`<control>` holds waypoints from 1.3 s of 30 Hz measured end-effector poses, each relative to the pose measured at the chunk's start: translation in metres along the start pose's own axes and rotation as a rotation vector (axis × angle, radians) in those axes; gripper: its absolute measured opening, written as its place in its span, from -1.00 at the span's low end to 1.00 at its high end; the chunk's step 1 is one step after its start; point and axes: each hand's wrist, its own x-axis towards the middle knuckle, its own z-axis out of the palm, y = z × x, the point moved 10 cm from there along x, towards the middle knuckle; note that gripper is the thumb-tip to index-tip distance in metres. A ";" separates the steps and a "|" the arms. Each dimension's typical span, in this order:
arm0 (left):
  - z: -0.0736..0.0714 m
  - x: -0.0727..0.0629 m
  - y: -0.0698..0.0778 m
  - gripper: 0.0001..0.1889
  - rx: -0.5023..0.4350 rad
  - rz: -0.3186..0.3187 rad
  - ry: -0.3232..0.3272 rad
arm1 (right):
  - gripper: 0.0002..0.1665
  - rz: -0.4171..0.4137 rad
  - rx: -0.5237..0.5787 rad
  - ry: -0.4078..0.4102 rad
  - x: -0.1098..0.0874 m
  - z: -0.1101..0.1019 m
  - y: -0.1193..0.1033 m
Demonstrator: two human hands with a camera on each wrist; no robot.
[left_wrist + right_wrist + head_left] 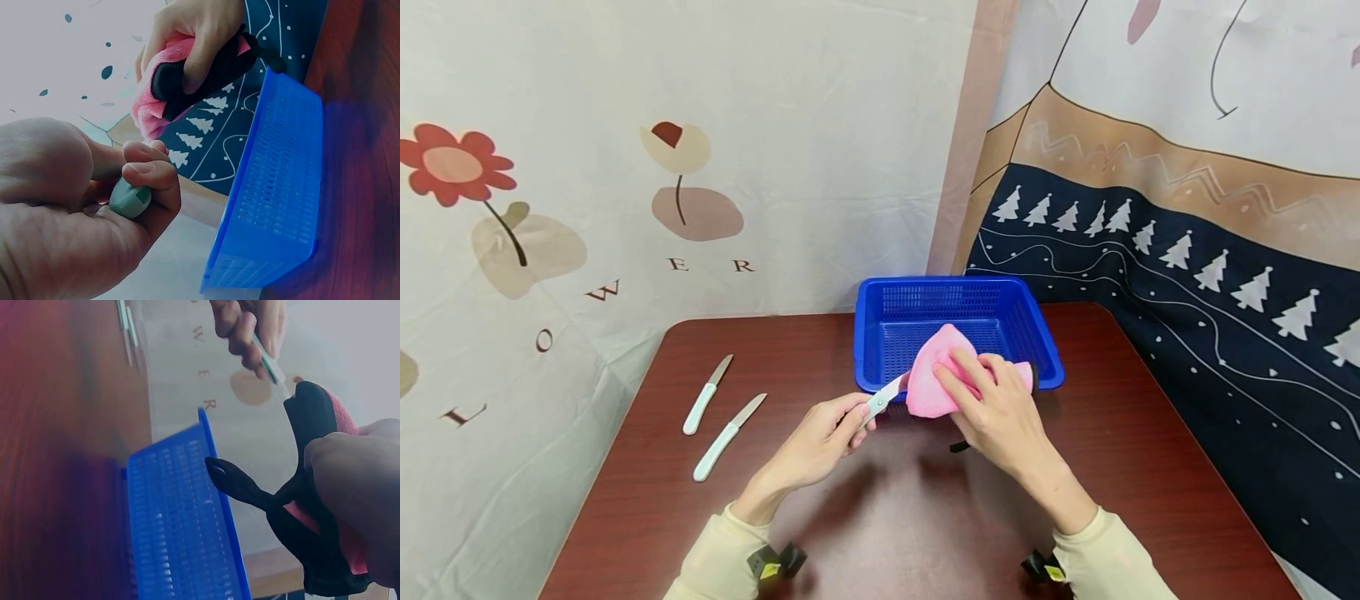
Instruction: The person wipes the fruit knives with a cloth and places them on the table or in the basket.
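My left hand grips the pale green handle of a knife, its blade pointing up and to the right. In my right hand is a pink cloth with black trim and a black hanging loop. The cloth is folded over the front part of the blade, so the tip is hidden. In the right wrist view, the black edge of the cloth meets the blade. Both hands are held up in front of a blue plastic basket.
Two more knives with pale handles, a farther knife and a nearer knife, lie on the left of the brown wooden table. The basket stands at the table's back edge, against a printed cloth backdrop.
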 end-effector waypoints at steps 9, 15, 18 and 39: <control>0.000 -0.001 -0.003 -0.72 -0.051 -0.030 -0.004 | -0.41 0.104 -0.044 0.137 -0.004 -0.017 0.028; 0.000 0.000 -0.008 -0.70 -0.087 -0.066 0.001 | -0.41 0.088 -0.018 0.186 -0.002 -0.023 0.021; 0.002 0.001 -0.010 -0.71 -0.109 -0.071 -0.004 | -0.46 0.046 0.023 0.198 -0.001 -0.021 0.010; 0.001 0.001 -0.008 -0.76 0.001 -0.053 0.002 | -0.51 -0.220 0.062 0.016 0.003 0.011 -0.064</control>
